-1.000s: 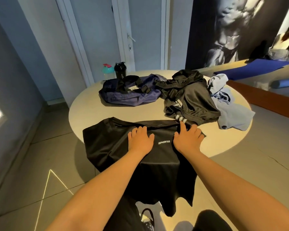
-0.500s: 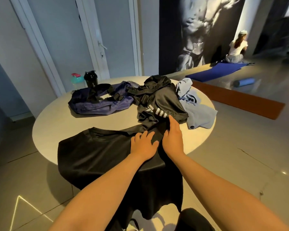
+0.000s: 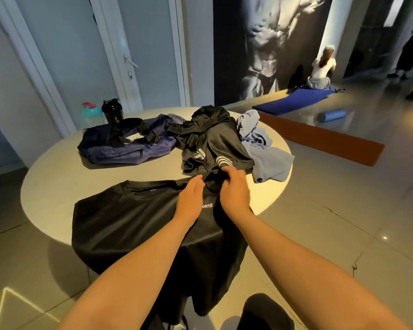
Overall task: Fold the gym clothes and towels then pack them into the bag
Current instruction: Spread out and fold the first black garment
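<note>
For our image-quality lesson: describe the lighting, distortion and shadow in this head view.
Head view: warm light brightens the round beige table's right edge; wide-angle lens bows the white door frames; the spread black T-shirt loses fold detail in shadow; both hands are sharp.

right hand (image 3: pixel 234 189) now curled (pinching), shirt sleeve (image 3: pixel 214 182) bunched

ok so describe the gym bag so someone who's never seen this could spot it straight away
On the round table, look to the far left side, just in front of the two shaker bottles. The gym bag lies slumped flat there. It is the only navy item, with black straps and a zip, unlike the black clothes beside it.
</note>
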The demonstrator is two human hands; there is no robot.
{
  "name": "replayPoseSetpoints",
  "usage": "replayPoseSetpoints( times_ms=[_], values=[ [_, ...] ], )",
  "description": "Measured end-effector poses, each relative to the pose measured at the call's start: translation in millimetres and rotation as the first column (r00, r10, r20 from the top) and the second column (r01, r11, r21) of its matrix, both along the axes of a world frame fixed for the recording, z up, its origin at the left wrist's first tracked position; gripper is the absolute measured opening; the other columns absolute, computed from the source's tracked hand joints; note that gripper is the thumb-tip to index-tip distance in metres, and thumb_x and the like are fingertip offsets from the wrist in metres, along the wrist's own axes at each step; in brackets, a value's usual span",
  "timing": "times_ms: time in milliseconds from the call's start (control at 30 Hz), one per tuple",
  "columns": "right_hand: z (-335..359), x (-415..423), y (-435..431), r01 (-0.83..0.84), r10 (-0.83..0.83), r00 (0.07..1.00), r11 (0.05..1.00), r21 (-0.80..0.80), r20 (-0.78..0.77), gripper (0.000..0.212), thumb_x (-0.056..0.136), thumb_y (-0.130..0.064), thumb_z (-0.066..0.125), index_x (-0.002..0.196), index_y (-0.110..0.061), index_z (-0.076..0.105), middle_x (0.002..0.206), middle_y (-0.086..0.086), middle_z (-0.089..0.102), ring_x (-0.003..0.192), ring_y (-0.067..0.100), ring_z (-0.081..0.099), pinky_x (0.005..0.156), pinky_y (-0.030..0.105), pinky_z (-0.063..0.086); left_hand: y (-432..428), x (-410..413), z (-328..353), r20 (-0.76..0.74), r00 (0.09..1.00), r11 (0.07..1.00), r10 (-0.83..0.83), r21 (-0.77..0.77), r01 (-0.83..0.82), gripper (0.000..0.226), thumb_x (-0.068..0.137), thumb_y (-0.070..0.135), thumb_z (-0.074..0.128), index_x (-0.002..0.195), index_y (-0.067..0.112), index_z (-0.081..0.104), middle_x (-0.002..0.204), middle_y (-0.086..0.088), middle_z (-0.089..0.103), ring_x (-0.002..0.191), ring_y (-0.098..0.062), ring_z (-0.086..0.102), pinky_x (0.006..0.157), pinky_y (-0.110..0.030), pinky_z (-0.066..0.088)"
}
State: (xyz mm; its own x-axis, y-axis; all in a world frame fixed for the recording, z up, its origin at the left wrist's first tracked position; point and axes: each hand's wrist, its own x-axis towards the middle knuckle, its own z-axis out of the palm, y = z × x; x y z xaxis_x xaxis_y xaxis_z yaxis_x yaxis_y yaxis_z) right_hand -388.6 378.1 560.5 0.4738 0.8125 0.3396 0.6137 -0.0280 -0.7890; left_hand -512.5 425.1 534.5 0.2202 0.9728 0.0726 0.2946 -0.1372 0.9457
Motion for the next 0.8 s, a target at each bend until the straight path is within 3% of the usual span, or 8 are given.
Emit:
replayPoseSetpoints(
  times_ms=[100, 167, 233, 333, 467, 600, 700, 800],
  values=[
    [-14, -17, -5, -0.281, 0.280, 0.952, 0.960, -0.007, 0.121, 0.043, 0.089, -0.004, 0.050, 0.126, -0.021, 0.062, 0.126, 0.000, 0.054, 0.110, 0.019, 0.056, 0.091, 0.032, 0.048, -1, -1, -1, 0.076, 0.997, 1.000, 0.029, -0.003, -0.029, 0.045, 0.109, 0.041, 0.031, 0.151, 0.028, 0.041, 0.135, -0.001, 0.061, 0.123, -0.017, 0.058, 0.108, -0.039, 0.043],
    [-21, -19, -7, -0.158, 0.156, 0.985, 0.987, 0.021, 0.076, 0.049, 0.088, -0.006, 0.053, 0.134, -0.023, 0.054, 0.136, -0.002, 0.044, 0.121, 0.019, 0.050, 0.094, 0.033, 0.048, -3, -3, 0, 0.069, 0.997, 0.999, 0.042, 0.001, -0.042, 0.044, 0.107, 0.038, 0.036, 0.151, 0.031, 0.040, 0.123, 0.002, 0.066, 0.109, -0.013, 0.062, 0.095, -0.034, 0.048],
    [-25, -17, -5, -0.010, 0.034, 0.987, 0.988, -0.153, 0.159, 0.056, 0.092, -0.019, 0.055, 0.146, -0.020, 0.041, 0.147, 0.006, 0.039, 0.133, 0.028, 0.041, 0.104, 0.040, 0.044, -4, -3, 0, 0.005, 1.000, 1.000, 0.025, 0.017, -0.025, 0.042, 0.105, 0.033, 0.043, 0.147, 0.032, 0.044, 0.109, 0.007, 0.067, 0.092, -0.004, 0.060, 0.081, -0.028, 0.047],
    [-32, -16, -1, 0.028, 0.083, 0.958, 0.924, -0.381, 0.273, 0.057, 0.095, -0.027, 0.054, 0.149, -0.019, 0.037, 0.140, 0.014, 0.050, 0.128, 0.034, 0.045, 0.108, 0.043, 0.037, -3, -1, -4, -0.060, 0.998, 0.999, -0.008, 0.038, 0.010, 0.037, 0.105, 0.034, 0.045, 0.142, 0.031, 0.052, 0.129, 0.004, 0.064, 0.102, -0.004, 0.058, 0.087, -0.025, 0.043],
    [-30, -13, 2, -0.030, 0.030, 1.000, 0.989, -0.148, -0.005, 0.050, 0.088, -0.001, 0.048, 0.132, -0.024, 0.058, 0.128, 0.006, 0.060, 0.116, 0.027, 0.057, 0.107, 0.047, 0.042, -2, -2, -5, -0.017, 0.999, 0.999, -0.033, -0.003, 0.033, 0.039, 0.107, 0.040, 0.036, 0.141, 0.032, 0.053, 0.133, 0.003, 0.064, 0.125, -0.013, 0.056, 0.104, -0.031, 0.042],
    [-33, -18, -4, -0.351, 0.350, 0.910, 0.936, -0.036, 0.224, 0.051, 0.081, 0.009, 0.046, 0.117, -0.019, 0.069, 0.126, 0.000, 0.065, 0.136, 0.016, 0.042, 0.122, 0.046, 0.021, -5, -2, 2, 0.075, 0.997, 0.999, 0.017, -0.038, -0.014, 0.046, 0.106, 0.048, 0.033, 0.137, 0.023, 0.056, 0.134, 0.001, 0.061, 0.126, -0.017, 0.054, 0.109, -0.037, 0.041],
    [-36, -24, -11, -0.462, 0.485, 0.852, 0.873, -0.156, 0.198, 0.031, 0.086, 0.002, 0.049, 0.101, -0.013, 0.071, 0.107, 0.003, 0.067, 0.114, 0.023, 0.056, 0.109, 0.040, 0.036, -5, -7, 4, 0.151, 0.987, 0.998, 0.054, -0.031, -0.049, 0.045, 0.106, 0.038, 0.043, 0.148, 0.022, 0.044, 0.140, -0.002, 0.056, 0.124, -0.017, 0.056, 0.106, -0.035, 0.045],
    [-38, -25, -16, -0.366, 0.372, 0.918, 0.928, -0.071, 0.135, 0.024, 0.084, 0.003, 0.050, 0.088, -0.018, 0.061, 0.098, 0.000, 0.056, 0.095, 0.019, 0.052, 0.082, 0.028, 0.041, -5, -15, 1, 0.132, 0.990, 0.998, 0.057, 0.027, -0.061, 0.052, 0.103, 0.011, 0.049, 0.149, 0.033, 0.038, 0.125, 0.016, 0.054, 0.100, 0.002, 0.060, 0.087, -0.021, 0.052]
  ],
)
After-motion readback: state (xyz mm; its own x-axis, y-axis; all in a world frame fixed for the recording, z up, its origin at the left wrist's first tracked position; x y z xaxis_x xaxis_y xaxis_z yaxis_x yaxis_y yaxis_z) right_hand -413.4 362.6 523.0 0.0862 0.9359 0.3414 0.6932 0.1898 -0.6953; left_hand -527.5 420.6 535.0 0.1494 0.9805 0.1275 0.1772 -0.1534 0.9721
